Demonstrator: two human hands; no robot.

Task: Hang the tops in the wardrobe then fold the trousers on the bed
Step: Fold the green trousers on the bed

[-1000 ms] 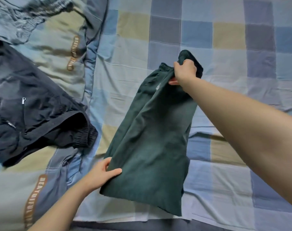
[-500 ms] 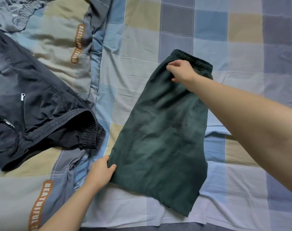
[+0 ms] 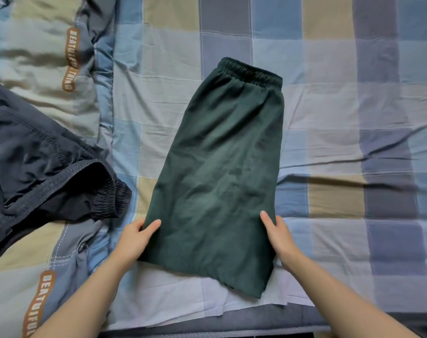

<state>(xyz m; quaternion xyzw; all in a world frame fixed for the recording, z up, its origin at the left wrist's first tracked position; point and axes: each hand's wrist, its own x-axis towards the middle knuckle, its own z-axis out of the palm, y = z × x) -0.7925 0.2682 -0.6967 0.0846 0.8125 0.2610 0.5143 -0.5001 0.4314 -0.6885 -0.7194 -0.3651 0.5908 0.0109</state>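
Your dark green cotton trousers with the elastic waistband (image 3: 222, 172) lie in the middle of the frame on the checked blue, grey and tan bed sheet (image 3: 354, 118), already doubled leg over leg, waistband toward the top, hems toward you. Your left hand (image 3: 134, 240) takes the left edge low in the frame, thumb on top of the cloth and fingers tucked beneath, a pinching grip on the fabric. Your right hand (image 3: 279, 236) meets the right edge the same way, thumb over the cloth; its fingers are hidden under the edge, so it reads as a hold. Holding both sides at one level keeps the layers aligned, which suits lifting the lower part up toward the waistband for the next fold. At the left of the frame a black nylon garment with a ribbed elastic cuff (image 3: 49, 176) rests on the patterned quilt with orange lettering (image 3: 44, 264), well apart from your work.
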